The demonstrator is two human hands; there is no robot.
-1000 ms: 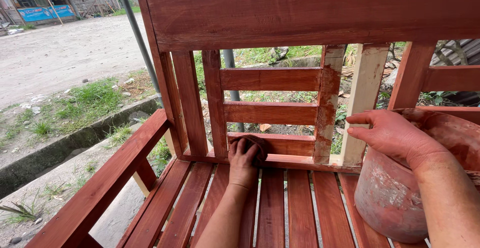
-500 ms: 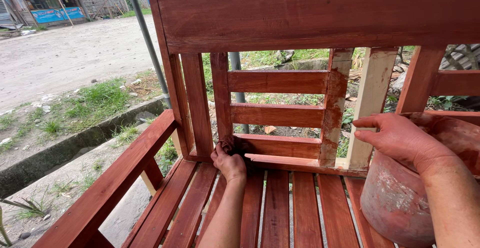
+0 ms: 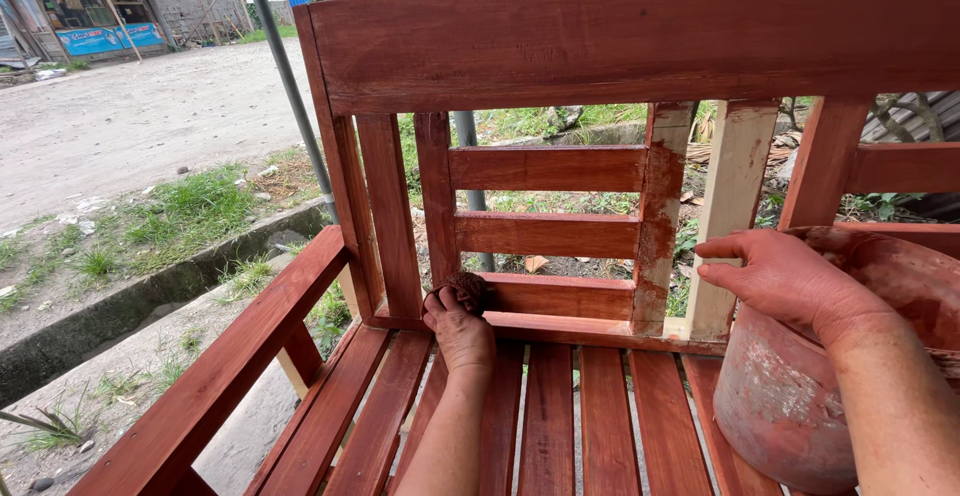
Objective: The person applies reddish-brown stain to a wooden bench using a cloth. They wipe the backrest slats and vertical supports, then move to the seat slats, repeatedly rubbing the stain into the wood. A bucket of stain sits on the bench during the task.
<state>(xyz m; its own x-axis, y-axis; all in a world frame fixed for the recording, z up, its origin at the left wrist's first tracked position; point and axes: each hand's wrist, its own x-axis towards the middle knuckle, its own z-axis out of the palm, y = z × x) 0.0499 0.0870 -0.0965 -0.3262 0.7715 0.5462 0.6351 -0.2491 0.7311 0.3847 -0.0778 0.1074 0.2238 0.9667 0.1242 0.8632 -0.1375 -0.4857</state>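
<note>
A red-stained wooden bench (image 3: 620, 36) fills the view, seen from its seat side. My left hand (image 3: 458, 324) presses a dark stained rag (image 3: 468, 286) against the lowest horizontal slat (image 3: 560, 296) of the backrest, near a vertical slat. My right hand (image 3: 790, 281) rests over the rim of a stain-smeared plastic bucket (image 3: 790, 406) that sits on the seat at the right. One vertical slat (image 3: 735, 206) is bare pale wood; the one beside it (image 3: 660, 216) is only partly stained.
The bench's left armrest (image 3: 230, 356) runs toward me. Beyond the bench lie a grey metal pole (image 3: 285, 76), a concrete gutter (image 3: 130, 306), grass, a dirt road (image 3: 110, 126) and buildings at the far left.
My left hand has slid the rag from the vertical slat's foot a little right and up onto the lowest horizontal slat. The right hand stays on the bucket.
</note>
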